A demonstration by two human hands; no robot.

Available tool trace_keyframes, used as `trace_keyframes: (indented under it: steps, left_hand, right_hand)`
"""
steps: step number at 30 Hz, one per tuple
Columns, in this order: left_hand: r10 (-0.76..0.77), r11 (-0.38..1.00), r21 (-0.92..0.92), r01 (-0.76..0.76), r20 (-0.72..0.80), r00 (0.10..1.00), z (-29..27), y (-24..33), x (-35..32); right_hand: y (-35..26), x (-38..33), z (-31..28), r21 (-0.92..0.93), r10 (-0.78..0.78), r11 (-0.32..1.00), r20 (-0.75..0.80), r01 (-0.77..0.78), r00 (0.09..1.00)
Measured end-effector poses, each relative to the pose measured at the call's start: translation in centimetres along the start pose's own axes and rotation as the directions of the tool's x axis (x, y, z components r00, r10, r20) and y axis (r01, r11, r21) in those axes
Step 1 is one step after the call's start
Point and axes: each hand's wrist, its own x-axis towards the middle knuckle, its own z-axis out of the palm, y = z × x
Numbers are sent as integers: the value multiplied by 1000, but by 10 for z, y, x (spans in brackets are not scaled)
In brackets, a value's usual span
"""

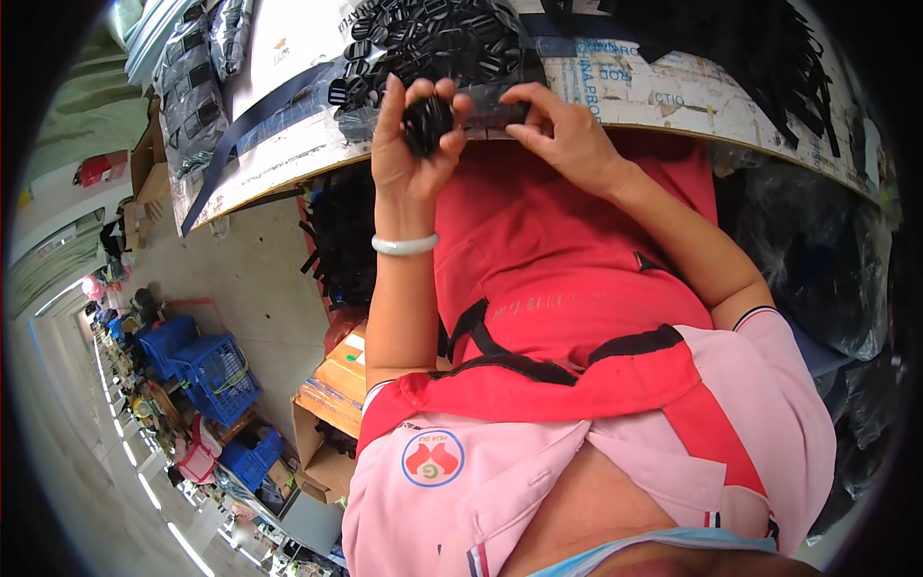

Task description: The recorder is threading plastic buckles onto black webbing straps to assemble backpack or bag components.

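Note:
My left hand [415, 144], with a pale bangle [405, 246] on its wrist, is raised palm up at the table edge. Its fingers curl round a bunch of black plastic buckles [428, 125]. To its right, my right hand [569, 135] has thumb and index finger bent toward each other. Something dark shows at their tips, too small to make out. Just beyond both hands lies a large heap of black plastic buckles [437, 48] on clear plastic.
The table [279, 154] has a worn, printed covering. A dark strap [240, 130] crosses its left side near bagged black parts [190, 82]. More black straps [760, 67] hang at the right. Blue crates [219, 375] and a cardboard box [322, 452] stand at lower left.

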Motion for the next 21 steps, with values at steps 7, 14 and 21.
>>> trace_keyframes:
  steps: [7, 14, 21]
  left_hand:
    - [-168, 981, 61, 182, -189, 967, -41, -50, -49]
    - [-268, 949, 53, 309, -378, 886, -37, -91, -47]
    - [-233, 916, 251, 314, -304, 924, -32, -92, -29]
  right_hand:
    - [14, 3, -22, -216, 47, 974, -85, -65, 995]
    - [22, 6, -46, -628, -31, 771, -204, -106, 979]
    - [26, 16, -65, -668, 25, 738, -115, -95, 993]
